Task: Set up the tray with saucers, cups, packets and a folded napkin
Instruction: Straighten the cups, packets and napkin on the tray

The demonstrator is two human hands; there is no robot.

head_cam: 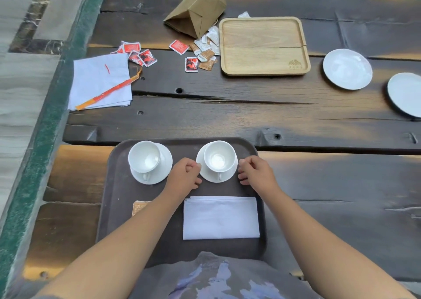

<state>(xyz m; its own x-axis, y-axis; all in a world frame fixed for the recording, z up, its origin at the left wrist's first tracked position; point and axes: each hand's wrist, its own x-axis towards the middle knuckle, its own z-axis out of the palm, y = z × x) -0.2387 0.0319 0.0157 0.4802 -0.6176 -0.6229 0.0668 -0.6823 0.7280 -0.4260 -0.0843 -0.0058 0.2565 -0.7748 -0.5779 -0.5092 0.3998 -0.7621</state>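
A: Tray (114,207), dark brown, one item, near middle of the counter (319,180), just in front of the person. Contents?

B: Far left: cup (144,156) on saucer (165,165), handle turned to the near side. Far right: second cup (219,156) on second saucer (206,173), handle likewise near. Near right: folded napkin (221,218), white, lying flat and square to the tray edge. Near left: brown packet (139,207), mostly hidden by the left forearm.

A: Hands?

B: Left hand (184,177) and right hand (256,172) flank the right saucer, fingers curled, fingertips at its opposite rims. Whether they pinch the rim or only touch it, I cannot tell. Grip from both sides reads as squaring the saucer up with its partner.

A: Judged status?

B: Nearly complete: all four kinds of item are on the tray.

A: Off-tray stock?

B: Far right: two spare saucers (347,68), one cut by the frame. Far middle: wooden tray (264,46), bare, with loose packets (205,48) and a brown paper bag (198,9) to its left. Far left: unfolded napkins (98,80) with an orange band (107,92) across them, red packets (139,55) beside.
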